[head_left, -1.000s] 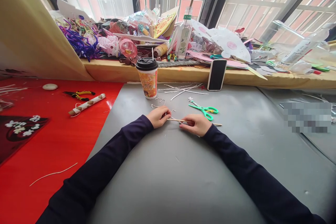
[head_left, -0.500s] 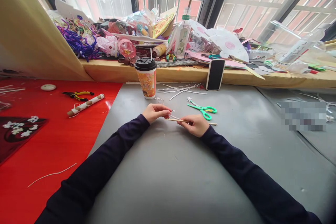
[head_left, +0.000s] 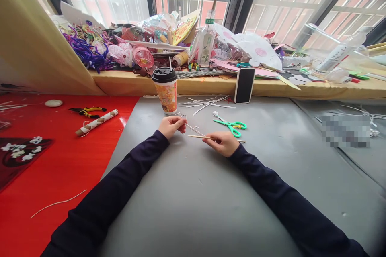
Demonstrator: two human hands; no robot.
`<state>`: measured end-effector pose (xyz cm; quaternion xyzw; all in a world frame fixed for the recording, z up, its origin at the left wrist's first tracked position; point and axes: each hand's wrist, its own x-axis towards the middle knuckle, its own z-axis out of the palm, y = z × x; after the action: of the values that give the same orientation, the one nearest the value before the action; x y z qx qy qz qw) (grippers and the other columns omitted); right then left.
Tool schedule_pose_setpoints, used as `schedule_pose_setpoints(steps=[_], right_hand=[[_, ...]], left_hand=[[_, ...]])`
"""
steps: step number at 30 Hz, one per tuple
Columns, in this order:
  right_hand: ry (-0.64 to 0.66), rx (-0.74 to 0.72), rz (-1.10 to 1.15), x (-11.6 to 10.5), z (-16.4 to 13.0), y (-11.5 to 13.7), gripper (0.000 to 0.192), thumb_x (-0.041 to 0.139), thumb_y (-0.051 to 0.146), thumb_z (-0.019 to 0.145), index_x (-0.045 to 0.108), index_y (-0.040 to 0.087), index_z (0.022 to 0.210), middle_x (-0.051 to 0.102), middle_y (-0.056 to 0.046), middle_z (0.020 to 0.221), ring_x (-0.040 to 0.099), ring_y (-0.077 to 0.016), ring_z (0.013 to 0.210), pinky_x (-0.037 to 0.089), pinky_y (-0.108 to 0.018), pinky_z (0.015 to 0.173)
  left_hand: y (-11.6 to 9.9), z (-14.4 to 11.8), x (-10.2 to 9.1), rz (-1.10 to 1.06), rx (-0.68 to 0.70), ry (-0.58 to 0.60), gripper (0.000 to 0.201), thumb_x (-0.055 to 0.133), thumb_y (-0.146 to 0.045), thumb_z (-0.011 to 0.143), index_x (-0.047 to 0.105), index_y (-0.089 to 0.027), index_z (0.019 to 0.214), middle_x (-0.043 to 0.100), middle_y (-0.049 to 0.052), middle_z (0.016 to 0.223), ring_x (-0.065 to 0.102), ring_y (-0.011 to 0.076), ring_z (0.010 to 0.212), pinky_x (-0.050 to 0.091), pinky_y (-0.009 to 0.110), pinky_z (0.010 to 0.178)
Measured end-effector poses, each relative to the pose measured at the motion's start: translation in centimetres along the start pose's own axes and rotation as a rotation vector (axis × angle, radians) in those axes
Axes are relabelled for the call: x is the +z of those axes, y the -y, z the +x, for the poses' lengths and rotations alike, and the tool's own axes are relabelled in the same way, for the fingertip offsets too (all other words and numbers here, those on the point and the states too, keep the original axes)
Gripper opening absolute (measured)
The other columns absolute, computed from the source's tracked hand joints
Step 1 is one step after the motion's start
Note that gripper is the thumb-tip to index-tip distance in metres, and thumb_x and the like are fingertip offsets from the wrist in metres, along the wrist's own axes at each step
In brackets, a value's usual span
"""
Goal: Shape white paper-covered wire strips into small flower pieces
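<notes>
My left hand (head_left: pixel 171 127) is closed, its thumb and fingertips pinching one end of a thin white wire (head_left: pixel 194 129). The wire runs slantwise from there to my right hand (head_left: pixel 222 143). That hand is closed around a slim wooden stick (head_left: pixel 196 136), whose pointed end sticks out to the left while its other end shows past the palm on the right. Whether the wire is wound on the stick is hidden by the right fingers. Just beyond the right hand lie green scissors (head_left: pixel 232 125) beside a small white flower on a stem (head_left: pixel 217 116).
A lidded paper cup (head_left: pixel 167 95) stands behind my left hand. Loose white strips (head_left: pixel 208 104) lie near an upright phone (head_left: pixel 244 85). On the red surface at left are pliers (head_left: pixel 89 111) and a wrapped roll (head_left: pixel 98 122). Craft items crowd the windowsill (head_left: pixel 199 85).
My left hand has moved left, away from the right hand, and a longer stretch of wire now shows between them. The right hand keeps its hold on the stick.
</notes>
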<state>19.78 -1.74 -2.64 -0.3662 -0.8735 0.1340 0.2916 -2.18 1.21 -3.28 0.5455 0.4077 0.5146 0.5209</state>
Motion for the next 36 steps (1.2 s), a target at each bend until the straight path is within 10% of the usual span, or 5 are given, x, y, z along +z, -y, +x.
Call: schedule_pose_setpoints(steps=[15,26,36], right_hand=[[-0.242,-0.372,-0.707,-1.0,0.1,-0.6,0.03,0.038,0.032,0.085,0.058,0.018,0.068,0.051,0.001,0.05,0.041,-0.0079,0.047,0.021,-0.025,0.05],[-0.307,-0.165,-0.472,0.0,-0.2,0.4,0.028,0.038,0.032,0.084,0.059,0.016,0.075,0.059,-0.002,0.057,0.05,-0.0098,0.051,0.027,-0.023,0.051],[-0.327,-0.202,-0.485,0.2,-0.3,0.7,0.025,0.041,0.029,0.083,0.06,0.016,0.074,0.059,-0.002,0.058,0.051,-0.0094,0.054,0.028,-0.023,0.053]], left_hand=[[0.2,0.3,-0.7,0.108,0.034,-0.142,0.032,0.057,-0.043,0.068,0.05,-0.012,0.06,0.046,-0.004,0.042,0.047,0.0075,0.034,0.038,0.02,0.037],[-1.9,-1.0,2.0,-0.493,0.028,-0.086,0.043,0.047,-0.052,0.071,0.056,-0.013,0.086,0.053,0.0,0.062,0.054,0.0088,0.049,0.044,0.024,0.049],[-1.4,-1.3,2.5,-0.441,0.021,-0.137,0.029,0.063,-0.032,0.065,0.062,-0.011,0.084,0.058,0.002,0.064,0.056,0.0092,0.058,0.046,0.024,0.06]])
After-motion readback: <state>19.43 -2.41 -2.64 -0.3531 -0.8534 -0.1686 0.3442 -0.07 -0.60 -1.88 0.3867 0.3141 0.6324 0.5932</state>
